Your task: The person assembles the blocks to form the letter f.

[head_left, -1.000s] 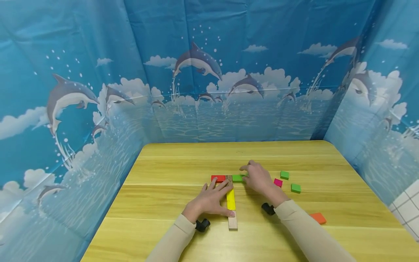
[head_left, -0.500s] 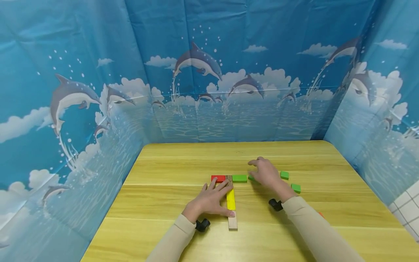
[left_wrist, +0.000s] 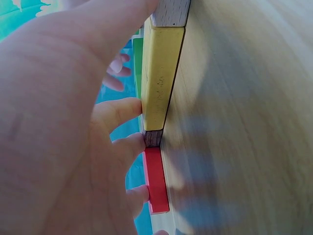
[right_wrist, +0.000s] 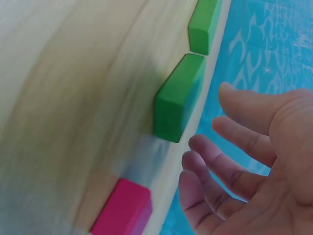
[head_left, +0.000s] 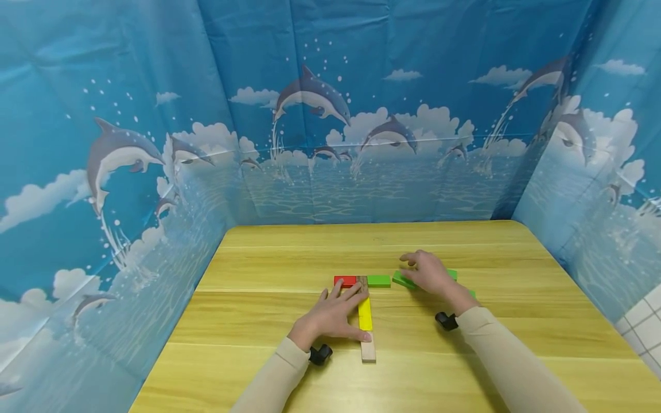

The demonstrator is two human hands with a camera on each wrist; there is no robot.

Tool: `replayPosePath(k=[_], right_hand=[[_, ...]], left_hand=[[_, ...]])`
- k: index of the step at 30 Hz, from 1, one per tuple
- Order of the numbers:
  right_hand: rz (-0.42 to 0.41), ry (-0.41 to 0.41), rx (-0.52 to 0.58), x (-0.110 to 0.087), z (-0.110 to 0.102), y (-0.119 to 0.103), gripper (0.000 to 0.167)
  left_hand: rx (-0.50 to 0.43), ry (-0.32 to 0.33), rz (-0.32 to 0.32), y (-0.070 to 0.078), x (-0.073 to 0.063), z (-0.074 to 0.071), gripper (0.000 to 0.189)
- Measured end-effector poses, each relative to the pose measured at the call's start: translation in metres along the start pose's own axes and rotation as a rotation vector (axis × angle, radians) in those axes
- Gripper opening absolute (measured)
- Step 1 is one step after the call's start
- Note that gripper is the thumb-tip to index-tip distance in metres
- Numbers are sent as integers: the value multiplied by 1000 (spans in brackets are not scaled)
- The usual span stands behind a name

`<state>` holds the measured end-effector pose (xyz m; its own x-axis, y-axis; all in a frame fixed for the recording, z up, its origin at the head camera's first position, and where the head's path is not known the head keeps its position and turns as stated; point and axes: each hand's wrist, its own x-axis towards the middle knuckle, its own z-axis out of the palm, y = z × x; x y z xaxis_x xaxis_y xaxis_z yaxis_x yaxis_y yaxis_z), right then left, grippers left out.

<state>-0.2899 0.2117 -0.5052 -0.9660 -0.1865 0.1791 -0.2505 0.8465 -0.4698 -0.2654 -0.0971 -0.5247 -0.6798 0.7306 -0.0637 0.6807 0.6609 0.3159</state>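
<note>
My left hand [head_left: 333, 315] rests with spread fingers along a row of blocks. Its fingertips touch the red block [left_wrist: 156, 181] and the dark brown block [left_wrist: 153, 138]; the yellow block [head_left: 365, 315] lies beneath the hand, and the thumb is on the pale wooden block [head_left: 368, 353]. A green block [head_left: 379, 281] extends the top row to the right. Just past it, slightly angled and separated by a small gap, lies a second green block [right_wrist: 178, 98]. My right hand [head_left: 428, 274] hovers beside that one, fingers loosely bent and holding nothing.
A pink block [right_wrist: 124, 210] lies near the right hand, hidden in the head view. Two more green blocks, one a small green block [head_left: 453, 274], sit partly behind the right hand and wrist. A dolphin-print curtain [head_left: 361, 189] surrounds the wooden table [head_left: 258, 321].
My right hand has moved right, away from the green block in the row, uncovering the second green block. The pink and orange blocks are now covered by the right hand and arm. The left hand stays.
</note>
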Motion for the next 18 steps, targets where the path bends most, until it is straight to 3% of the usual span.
replayPosePath(k=[18], right_hand=[[20, -43, 56, -4, 6, 10, 35]], left_hand=[[4, 0, -3, 1, 0, 0, 105]])
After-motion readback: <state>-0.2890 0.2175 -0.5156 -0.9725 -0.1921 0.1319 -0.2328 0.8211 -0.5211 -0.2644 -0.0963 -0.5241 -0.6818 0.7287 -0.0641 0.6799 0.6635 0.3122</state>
